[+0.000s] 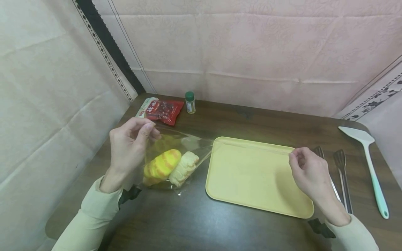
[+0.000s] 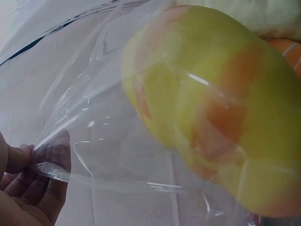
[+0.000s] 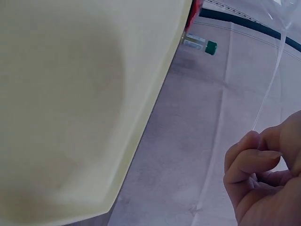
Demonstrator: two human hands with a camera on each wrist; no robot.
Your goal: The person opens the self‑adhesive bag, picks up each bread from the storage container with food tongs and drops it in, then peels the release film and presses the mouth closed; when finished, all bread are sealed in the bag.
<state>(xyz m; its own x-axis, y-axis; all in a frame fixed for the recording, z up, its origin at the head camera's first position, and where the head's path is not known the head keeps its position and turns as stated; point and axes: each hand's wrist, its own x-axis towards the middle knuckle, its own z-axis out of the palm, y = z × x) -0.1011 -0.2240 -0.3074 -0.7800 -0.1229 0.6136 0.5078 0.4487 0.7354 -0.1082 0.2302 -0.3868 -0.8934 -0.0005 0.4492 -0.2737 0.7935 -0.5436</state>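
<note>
My left hand (image 1: 130, 148) pinches the edge of a clear plastic bag (image 1: 201, 146) between thumb and fingers, left of the tray. Inside the bag lie a yellow bread roll with orange stripes (image 1: 161, 164) and a cream-coloured ridged roll (image 1: 183, 168). In the left wrist view the striped roll (image 2: 211, 108) looms large behind the film. From the bag a thin, taut clear strip (image 1: 255, 146) stretches across the tray. My right hand (image 1: 309, 172) pinches its far end above the tray's right edge. The strand (image 3: 270, 84) also shows in the right wrist view.
A yellow rectangular tray (image 1: 248, 177) lies on the dark wooden table (image 1: 185, 219). Behind the bag are a red snack packet (image 1: 164, 109) and a green-capped jar (image 1: 190, 103). Metal tongs (image 1: 342, 174) and a white-headed spatula with mint handle (image 1: 373, 167) lie at the right.
</note>
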